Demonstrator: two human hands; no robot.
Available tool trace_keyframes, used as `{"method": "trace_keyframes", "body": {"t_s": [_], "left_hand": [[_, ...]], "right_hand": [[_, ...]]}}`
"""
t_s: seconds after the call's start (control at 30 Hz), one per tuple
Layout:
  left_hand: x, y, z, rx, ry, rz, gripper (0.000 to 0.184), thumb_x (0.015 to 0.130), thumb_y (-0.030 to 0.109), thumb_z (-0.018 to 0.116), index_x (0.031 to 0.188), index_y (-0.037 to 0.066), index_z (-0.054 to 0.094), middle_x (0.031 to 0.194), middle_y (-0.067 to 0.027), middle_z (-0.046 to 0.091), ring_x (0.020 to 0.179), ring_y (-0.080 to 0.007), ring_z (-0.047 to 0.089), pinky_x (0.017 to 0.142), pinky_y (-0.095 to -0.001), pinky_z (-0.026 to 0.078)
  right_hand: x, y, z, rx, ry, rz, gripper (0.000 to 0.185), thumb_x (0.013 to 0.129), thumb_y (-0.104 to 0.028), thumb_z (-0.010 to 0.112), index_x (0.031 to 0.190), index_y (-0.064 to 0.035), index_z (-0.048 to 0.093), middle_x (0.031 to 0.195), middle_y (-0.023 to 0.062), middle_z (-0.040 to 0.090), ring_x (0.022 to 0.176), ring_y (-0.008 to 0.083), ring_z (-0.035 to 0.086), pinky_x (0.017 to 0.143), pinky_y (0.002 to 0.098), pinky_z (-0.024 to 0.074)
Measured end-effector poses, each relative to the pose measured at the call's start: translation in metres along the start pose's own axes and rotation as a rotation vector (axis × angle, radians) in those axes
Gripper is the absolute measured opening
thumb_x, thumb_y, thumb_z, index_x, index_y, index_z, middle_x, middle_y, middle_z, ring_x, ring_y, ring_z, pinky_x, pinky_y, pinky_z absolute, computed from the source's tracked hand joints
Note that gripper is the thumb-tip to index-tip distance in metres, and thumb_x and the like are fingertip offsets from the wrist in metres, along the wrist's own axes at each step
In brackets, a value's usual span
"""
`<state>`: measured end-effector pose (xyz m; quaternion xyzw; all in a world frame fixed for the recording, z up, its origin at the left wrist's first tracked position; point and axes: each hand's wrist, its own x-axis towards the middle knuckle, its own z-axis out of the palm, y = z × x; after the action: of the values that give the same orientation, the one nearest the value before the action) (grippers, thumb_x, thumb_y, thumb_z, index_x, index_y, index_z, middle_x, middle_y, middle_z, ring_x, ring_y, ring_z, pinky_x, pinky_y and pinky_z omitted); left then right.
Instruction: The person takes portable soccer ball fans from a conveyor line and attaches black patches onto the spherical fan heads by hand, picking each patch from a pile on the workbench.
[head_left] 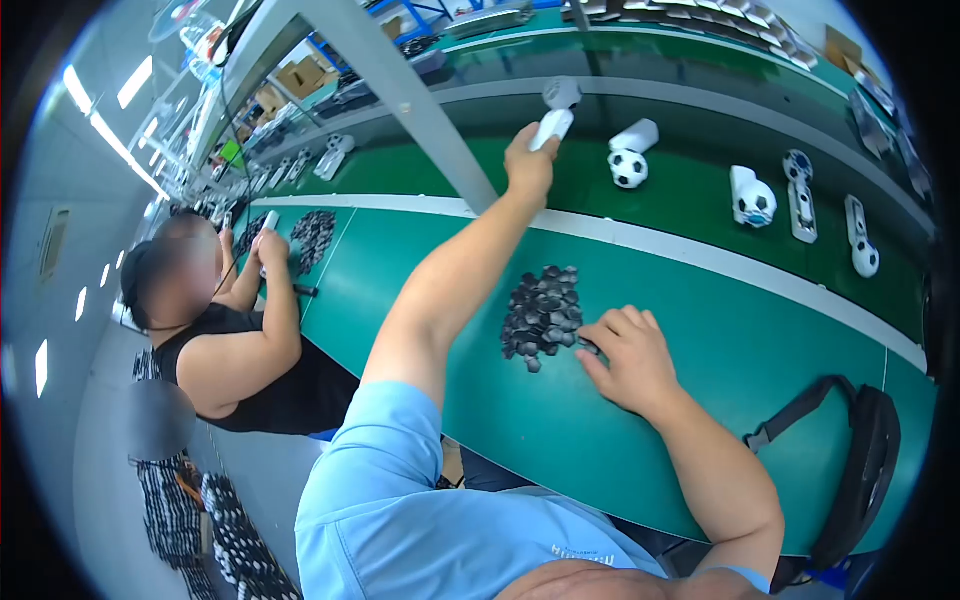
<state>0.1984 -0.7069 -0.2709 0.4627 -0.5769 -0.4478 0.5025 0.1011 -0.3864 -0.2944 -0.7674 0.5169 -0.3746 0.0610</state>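
My left hand [530, 165] reaches out over the green conveyor belt, its fingers wrapped round the white handle of a device [553, 128] with a grey round head at its far end. On the green table, my right hand [632, 357] is at the right edge of a pile of small black pieces [542, 312]. Its thumb and index finger are pinched at a small dark piece [588, 345]. Beyond it on the belt lies a white device with a black-and-white football-patterned head [628, 168].
More football-headed devices [753, 200] lie on the belt [690, 215] to the right. A black strap bag [868, 460] rests on the table's right side. A grey post [410, 105] rises at the belt's edge. Co-workers [235, 350] sit at the left, near another black pile [313, 240].
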Motion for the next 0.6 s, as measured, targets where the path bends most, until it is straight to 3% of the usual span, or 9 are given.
{"method": "trace_keyframes", "body": {"t_s": [0.07,0.2,0.27,0.4,0.6], "left_hand": [[-0.034,0.016,-0.009,-0.44,-0.047,0.113,0.064,0.095,0.006,0.071,0.153,-0.002,0.045,0.126,-0.0174,0.065,0.101,-0.023,0.067,0.089,-0.0374,0.055],[-0.111,0.06,-0.043,-0.752,-0.1,0.098,0.057,0.097,0.01,0.069,0.149,0.0,0.048,0.127,-0.0194,0.063,0.104,-0.0231,0.066,0.09,-0.04,0.055],[-0.127,0.064,-0.069,-1.172,-0.78,-0.46,0.046,0.1,0.013,0.064,0.143,0.003,0.052,0.124,-0.0174,0.065,0.098,-0.0259,0.068,0.091,-0.0443,0.056],[-0.158,0.054,-0.076,-1.048,-0.853,-0.452,0.041,0.101,0.017,0.063,0.139,0.007,0.054,0.12,-0.0157,0.066,0.093,-0.028,0.07,0.089,-0.0444,0.058],[-0.185,0.06,-0.084,-0.938,-0.7,-0.454,0.044,0.101,0.017,0.065,0.141,0.009,0.048,0.108,-0.0126,0.066,0.091,-0.0271,0.072,0.081,-0.0419,0.063]], "right_hand": [[0.002,-0.003,0.0,-0.004,0.007,0.017,0.023,0.08,-0.019,0.081,0.101,-0.0103,0.074,0.093,0.0067,0.064,0.093,0.0277,0.06,0.081,0.0413,0.0455],[0.006,-0.008,0.003,0.022,0.051,0.017,0.023,0.08,-0.015,0.081,0.1,-0.0081,0.074,0.091,0.0076,0.066,0.089,0.0287,0.061,0.08,0.0403,0.0461],[0.007,-0.009,0.006,0.025,0.051,0.011,0.022,0.08,-0.015,0.081,0.1,-0.008,0.074,0.092,0.0078,0.066,0.09,0.029,0.061,0.08,0.0407,0.0467],[0.011,-0.013,0.009,0.041,0.077,0.029,0.02,0.081,-0.014,0.08,0.099,-0.0073,0.074,0.092,0.0084,0.066,0.09,0.0298,0.061,0.081,0.0416,0.0481],[0.013,-0.02,0.017,0.033,0.074,0.059,0.021,0.08,-0.011,0.08,0.099,-0.0058,0.074,0.093,0.0096,0.066,0.09,0.0308,0.061,0.081,0.0422,0.0486]]}}
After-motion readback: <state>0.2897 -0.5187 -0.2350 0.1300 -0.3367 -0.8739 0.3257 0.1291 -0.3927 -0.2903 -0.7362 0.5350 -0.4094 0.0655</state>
